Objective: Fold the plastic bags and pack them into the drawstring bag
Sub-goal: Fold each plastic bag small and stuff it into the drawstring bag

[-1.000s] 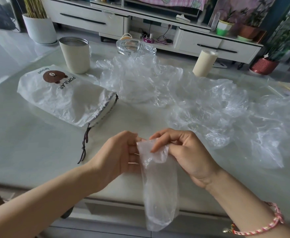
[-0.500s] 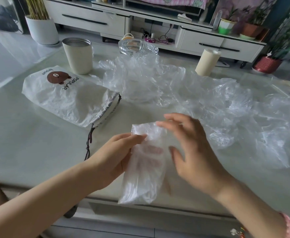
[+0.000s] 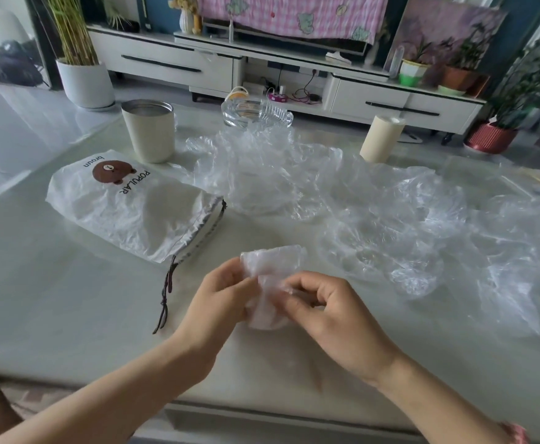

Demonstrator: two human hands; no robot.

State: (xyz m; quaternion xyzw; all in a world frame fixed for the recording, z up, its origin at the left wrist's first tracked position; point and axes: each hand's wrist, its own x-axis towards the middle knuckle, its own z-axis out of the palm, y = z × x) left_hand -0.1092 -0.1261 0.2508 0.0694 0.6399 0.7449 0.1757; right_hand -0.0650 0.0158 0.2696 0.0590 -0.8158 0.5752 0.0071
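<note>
Pinching 1 plastic bag (image 3: 270, 277), lately long, now compact, left hand (image 3: 217, 302) and right hand (image 3: 329, 312) curled; drawstring bag (image 3: 134, 213) next.

One camera on the person's head looks forward and down across the pale shiny tabletop (image 3: 54, 299) from its near edge, close above the left hand (image 3: 217, 304) and right hand (image 3: 336, 322).

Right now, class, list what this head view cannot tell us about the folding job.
Head view only.
Contents of the drawstring bag: opaque fabric hides them.
How many loose plastic bags: clear sheets overlap and merge.
Side edges of the folded bag: left hand and right hand cover them.
</note>
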